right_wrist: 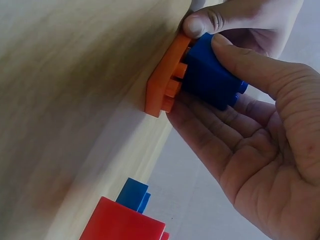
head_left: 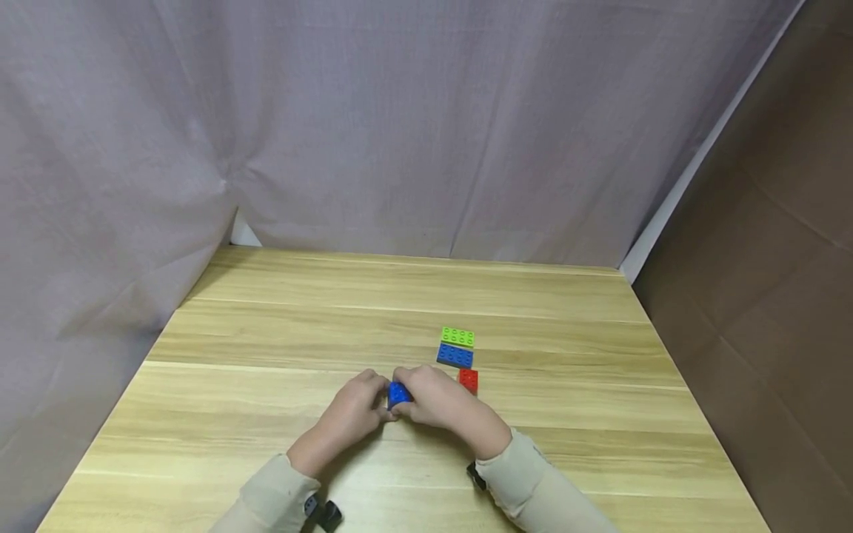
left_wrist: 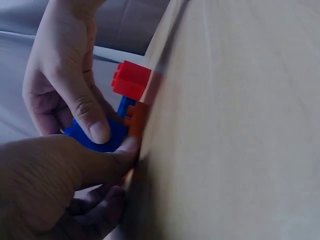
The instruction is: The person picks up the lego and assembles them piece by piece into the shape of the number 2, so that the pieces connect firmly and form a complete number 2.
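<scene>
A flat orange brick (right_wrist: 159, 90) with studs lies on the table, mostly hidden from the head view. My left hand (head_left: 356, 407) pinches one end of it, the thumb (left_wrist: 127, 150) along its side. My right hand (head_left: 433, 396) grips a blue brick (right_wrist: 207, 72) between thumb and fingers, its studs facing away from the orange piece. That blue brick stands against the orange brick's studs near the left thumb, with several studs still showing at the other end. Whether the two are pressed fully together, I cannot tell.
Just beyond my right hand sits a red brick (head_left: 469, 380) on the wooden table (head_left: 280, 333). Farther back, a flat blue brick (head_left: 455, 355) and a lime green brick (head_left: 457, 337) lie side by side. Grey cloth (head_left: 373, 133) hangs behind the table.
</scene>
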`<act>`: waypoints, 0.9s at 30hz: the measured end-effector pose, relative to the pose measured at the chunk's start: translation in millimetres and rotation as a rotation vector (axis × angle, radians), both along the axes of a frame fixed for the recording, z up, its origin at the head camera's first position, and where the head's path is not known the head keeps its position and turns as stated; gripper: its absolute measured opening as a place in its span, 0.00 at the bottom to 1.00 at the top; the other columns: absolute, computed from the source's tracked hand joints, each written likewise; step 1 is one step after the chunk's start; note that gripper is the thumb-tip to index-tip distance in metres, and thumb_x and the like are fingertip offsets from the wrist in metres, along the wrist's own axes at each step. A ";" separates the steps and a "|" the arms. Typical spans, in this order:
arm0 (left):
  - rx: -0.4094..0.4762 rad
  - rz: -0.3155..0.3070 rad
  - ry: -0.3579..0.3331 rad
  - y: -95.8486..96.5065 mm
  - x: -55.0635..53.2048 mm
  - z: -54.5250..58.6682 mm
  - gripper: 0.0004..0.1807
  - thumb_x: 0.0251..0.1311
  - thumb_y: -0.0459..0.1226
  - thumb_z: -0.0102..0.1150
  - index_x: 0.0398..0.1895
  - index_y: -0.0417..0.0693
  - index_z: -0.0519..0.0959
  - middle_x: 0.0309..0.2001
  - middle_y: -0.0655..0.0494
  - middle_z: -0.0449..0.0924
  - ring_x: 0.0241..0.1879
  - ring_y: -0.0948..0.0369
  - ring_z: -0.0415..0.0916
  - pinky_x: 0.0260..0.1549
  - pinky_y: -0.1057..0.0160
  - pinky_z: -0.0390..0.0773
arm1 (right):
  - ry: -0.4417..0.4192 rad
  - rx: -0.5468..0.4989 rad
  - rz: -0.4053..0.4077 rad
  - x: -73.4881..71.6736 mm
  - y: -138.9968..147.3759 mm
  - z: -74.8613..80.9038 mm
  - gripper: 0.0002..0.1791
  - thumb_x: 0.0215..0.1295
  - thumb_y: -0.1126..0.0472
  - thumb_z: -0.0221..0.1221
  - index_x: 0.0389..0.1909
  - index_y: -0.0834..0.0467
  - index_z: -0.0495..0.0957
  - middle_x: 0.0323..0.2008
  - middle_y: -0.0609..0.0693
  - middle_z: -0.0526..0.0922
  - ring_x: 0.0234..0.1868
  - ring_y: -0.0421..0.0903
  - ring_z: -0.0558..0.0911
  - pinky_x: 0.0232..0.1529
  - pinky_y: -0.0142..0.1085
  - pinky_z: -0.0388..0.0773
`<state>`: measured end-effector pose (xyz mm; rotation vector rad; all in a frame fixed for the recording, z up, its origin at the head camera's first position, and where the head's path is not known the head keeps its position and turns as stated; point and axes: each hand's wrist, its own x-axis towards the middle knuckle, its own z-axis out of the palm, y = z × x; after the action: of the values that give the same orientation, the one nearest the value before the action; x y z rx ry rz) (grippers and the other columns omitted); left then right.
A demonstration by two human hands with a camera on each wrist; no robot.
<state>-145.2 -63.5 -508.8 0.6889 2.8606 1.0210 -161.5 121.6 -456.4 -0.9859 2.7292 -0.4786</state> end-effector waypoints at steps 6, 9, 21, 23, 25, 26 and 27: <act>-0.025 -0.090 -0.005 -7.8 -3.3 5.3 0.22 0.54 0.42 0.75 0.51 0.45 0.79 0.42 0.57 0.80 0.42 0.60 0.77 0.48 0.55 0.80 | -0.002 0.006 -0.007 0.3 -0.5 -2.9 0.15 0.64 0.51 0.69 0.42 0.55 0.76 0.25 0.41 0.73 0.24 0.37 0.71 0.23 0.27 0.70; -0.040 -0.081 0.015 -10.0 -3.8 9.2 0.21 0.53 0.45 0.75 0.48 0.48 0.82 0.43 0.57 0.84 0.45 0.58 0.79 0.52 0.52 0.79 | -0.006 0.005 -0.008 0.8 -0.1 -3.4 0.16 0.63 0.49 0.69 0.41 0.54 0.76 0.24 0.41 0.73 0.23 0.37 0.70 0.22 0.27 0.69; -0.056 -0.044 0.043 -11.1 -3.6 15.1 0.22 0.50 0.48 0.77 0.46 0.49 0.86 0.43 0.58 0.87 0.44 0.58 0.80 0.49 0.55 0.80 | -0.012 0.007 -0.006 0.8 -0.7 -1.2 0.17 0.64 0.48 0.68 0.43 0.55 0.77 0.25 0.40 0.73 0.24 0.37 0.71 0.23 0.27 0.71; -0.056 -0.051 0.038 -11.1 -4.1 15.4 0.21 0.50 0.47 0.76 0.46 0.49 0.86 0.43 0.58 0.87 0.43 0.58 0.80 0.49 0.55 0.80 | -0.003 0.010 -0.004 0.8 -0.6 -1.5 0.17 0.64 0.48 0.68 0.42 0.55 0.77 0.25 0.40 0.73 0.24 0.37 0.71 0.23 0.27 0.70; -0.060 -0.058 0.035 -11.1 -4.7 15.6 0.20 0.51 0.47 0.76 0.46 0.49 0.86 0.42 0.58 0.87 0.43 0.58 0.79 0.49 0.55 0.80 | 0.007 0.012 0.000 0.7 -0.6 -1.9 0.17 0.64 0.48 0.69 0.41 0.54 0.76 0.24 0.40 0.73 0.24 0.37 0.70 0.23 0.27 0.69; -0.061 -0.060 0.033 -11.1 -4.9 15.8 0.20 0.51 0.47 0.76 0.45 0.49 0.86 0.42 0.59 0.87 0.43 0.59 0.79 0.48 0.55 0.79 | 0.012 0.013 0.001 0.7 -0.7 -2.2 0.17 0.63 0.48 0.69 0.40 0.54 0.76 0.24 0.40 0.73 0.24 0.37 0.70 0.23 0.27 0.69; -0.063 -0.062 0.031 -11.2 -5.2 15.7 0.20 0.51 0.47 0.76 0.45 0.49 0.86 0.42 0.59 0.87 0.43 0.59 0.79 0.48 0.55 0.79 | 0.016 0.013 0.002 0.7 -0.7 -2.2 0.17 0.63 0.48 0.69 0.40 0.54 0.76 0.24 0.40 0.73 0.24 0.37 0.70 0.23 0.27 0.68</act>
<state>-150.4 -74.6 -493.1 0.7894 2.8641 0.9166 -160.7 120.9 -458.6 -0.9937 2.7411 -0.4540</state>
